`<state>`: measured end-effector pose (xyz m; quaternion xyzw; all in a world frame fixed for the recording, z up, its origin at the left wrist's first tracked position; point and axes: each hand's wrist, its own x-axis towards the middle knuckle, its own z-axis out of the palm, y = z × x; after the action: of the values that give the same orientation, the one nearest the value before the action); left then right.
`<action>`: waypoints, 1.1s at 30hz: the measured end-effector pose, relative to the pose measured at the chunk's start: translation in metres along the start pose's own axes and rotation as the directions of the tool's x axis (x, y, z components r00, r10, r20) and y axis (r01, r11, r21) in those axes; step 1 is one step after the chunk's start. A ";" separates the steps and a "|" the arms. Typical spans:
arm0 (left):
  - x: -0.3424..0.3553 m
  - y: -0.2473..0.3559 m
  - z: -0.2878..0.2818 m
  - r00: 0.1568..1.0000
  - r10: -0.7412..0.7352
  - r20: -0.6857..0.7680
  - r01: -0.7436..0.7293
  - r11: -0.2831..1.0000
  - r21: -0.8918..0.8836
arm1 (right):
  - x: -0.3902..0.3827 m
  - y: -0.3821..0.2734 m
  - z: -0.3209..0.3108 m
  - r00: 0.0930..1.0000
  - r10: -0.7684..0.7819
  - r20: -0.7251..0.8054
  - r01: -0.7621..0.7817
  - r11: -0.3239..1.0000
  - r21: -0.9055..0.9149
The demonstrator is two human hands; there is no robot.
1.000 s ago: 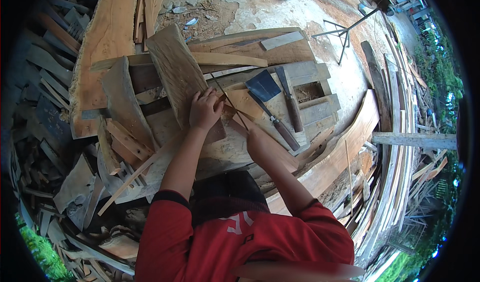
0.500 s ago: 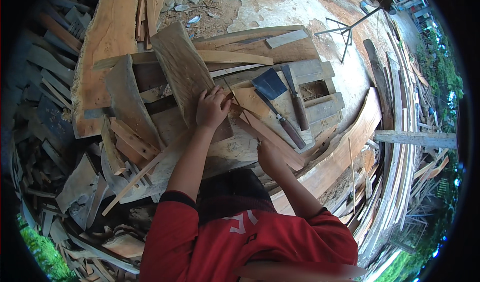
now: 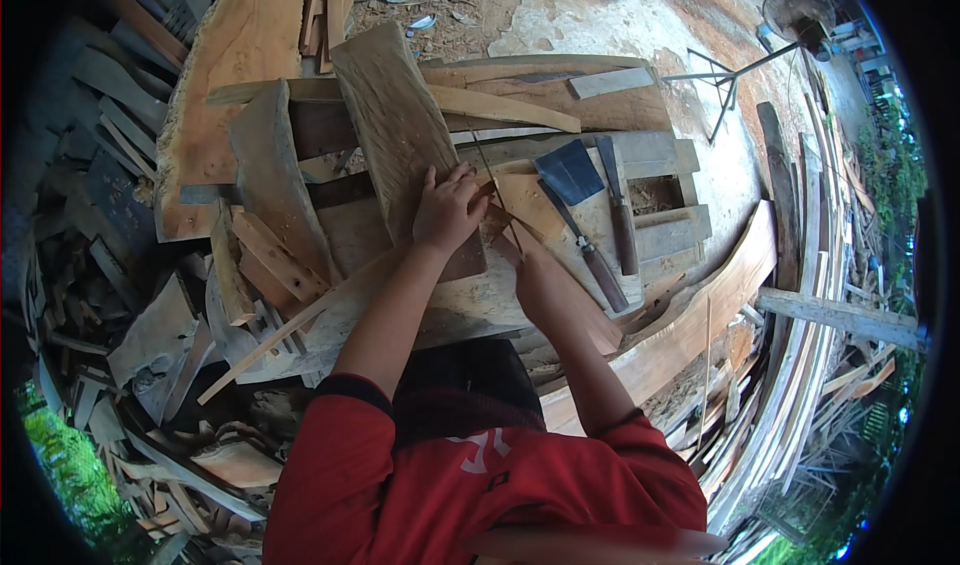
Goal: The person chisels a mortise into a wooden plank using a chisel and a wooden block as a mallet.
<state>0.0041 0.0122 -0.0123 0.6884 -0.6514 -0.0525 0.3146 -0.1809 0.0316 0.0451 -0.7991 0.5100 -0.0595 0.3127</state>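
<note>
My left hand (image 3: 450, 207) lies over the edge of a thick, rough brown board (image 3: 395, 115). Its fingers are bent around a small reddish-brown piece of wood (image 3: 488, 189), mostly covered by them. Past this piece runs a thin, dark, rod-like tool, perhaps a file (image 3: 490, 172), slanting up and to the left. My right hand (image 3: 543, 283) is closed on the tool's near end, and its grip hides the handle. To the right, on the wooden bench (image 3: 450, 310), lie a broad dark blade with a wooden handle (image 3: 603, 278) and a chisel-like tool (image 3: 622, 220).
Curved planks (image 3: 275, 180) and offcuts surround the bench on the left. A long wavy-edged slab (image 3: 690, 315) flanks it at right. Behind stands a metal tripod stand (image 3: 733, 77) on the ground. Piled scrap wood (image 3: 120, 165) fills the far left.
My right hand has moved forward and left, toward my left hand, pushing the thin tool farther past the small piece. My left hand keeps its place on the board. The whole view has shifted slightly.
</note>
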 end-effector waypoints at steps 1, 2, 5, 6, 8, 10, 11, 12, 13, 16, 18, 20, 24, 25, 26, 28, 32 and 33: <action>0.001 0.001 0.001 1.000 0.002 0.003 -0.002 1.000 -0.004 | -0.016 0.005 -0.001 0.999 0.005 -0.041 -0.003 0.999 0.039; 0.002 0.001 0.002 1.000 0.005 0.001 -0.005 1.000 -0.014 | -0.027 0.009 -0.003 0.999 0.009 -0.041 -0.007 0.999 0.038; 0.004 0.003 0.004 1.000 0.007 -0.001 -0.007 1.000 -0.024 | -0.039 0.008 -0.012 0.977 0.176 0.122 -0.163 0.981 -0.110; 0.005 0.004 0.003 1.000 0.013 -0.004 -0.013 1.000 -0.023 | -0.033 0.000 -0.018 0.971 0.201 0.125 -0.194 0.979 -0.069; 0.002 -0.002 -0.002 1.000 0.003 0.006 -0.003 1.000 0.006 | -0.009 -0.007 -0.012 0.989 0.115 0.096 -0.112 0.993 -0.036; 0.007 0.006 0.004 1.000 0.020 0.016 -0.020 1.000 0.000 | 0.025 0.012 0.004 1.000 0.015 0.002 -0.015 0.999 -0.038; 0.009 0.009 0.007 1.000 0.026 0.012 -0.026 1.000 -0.014 | 0.040 0.023 0.015 0.999 0.001 -0.038 -0.002 1.000 -0.014; 0.010 0.009 0.009 1.000 0.028 0.009 -0.028 0.999 -0.025 | 0.050 0.020 0.013 0.999 0.002 -0.039 -0.003 1.000 -0.011; 0.008 0.007 0.007 1.000 0.027 0.013 -0.026 0.999 -0.020 | 0.055 0.013 0.009 0.999 0.035 0.035 -0.035 0.999 -0.017; 0.005 0.002 0.003 1.000 0.023 0.020 -0.023 1.000 0.008 | 0.037 -0.008 -0.008 0.996 0.049 0.079 -0.048 0.999 -0.015; 0.003 0.001 0.002 1.000 0.013 0.018 -0.013 1.000 0.004 | 0.005 0.003 0.000 0.999 0.036 0.026 -0.036 0.999 0.018; 0.004 0.000 0.003 1.000 0.013 0.015 -0.013 1.000 -0.001 | -0.026 0.016 0.003 0.999 0.043 0.010 -0.043 0.998 0.041; 0.002 -0.001 0.001 1.000 0.019 0.010 -0.019 1.000 -0.006 | -0.044 0.014 -0.006 0.982 0.144 0.123 -0.139 0.989 -0.054; 0.002 0.000 0.001 1.000 0.017 0.011 -0.017 1.000 -0.004 | -0.041 0.015 -0.005 0.992 0.109 0.057 -0.104 0.992 -0.071; 0.003 0.000 0.001 1.000 0.014 0.005 -0.014 1.000 -0.027 | -0.030 0.015 -0.004 0.999 -0.009 -0.033 0.009 1.000 -0.006; 0.002 -0.002 0.000 1.000 0.011 0.004 -0.010 0.999 -0.043 | 0.006 0.015 0.006 0.996 -0.057 -0.072 0.063 0.993 0.096; 0.011 0.008 0.005 0.999 0.038 0.022 -0.036 0.997 -0.069 | 0.066 0.019 0.009 0.989 0.029 0.148 -0.035 0.999 0.038; 0.010 0.004 0.003 0.999 0.039 0.017 -0.037 0.997 -0.067 | 0.068 0.008 0.005 0.992 0.037 0.117 -0.042 0.998 0.043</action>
<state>0.0001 0.0022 -0.0097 0.6646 -0.6651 -0.0744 0.3323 -0.1523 -0.0266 0.0213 -0.7837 0.5052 -0.0180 0.3610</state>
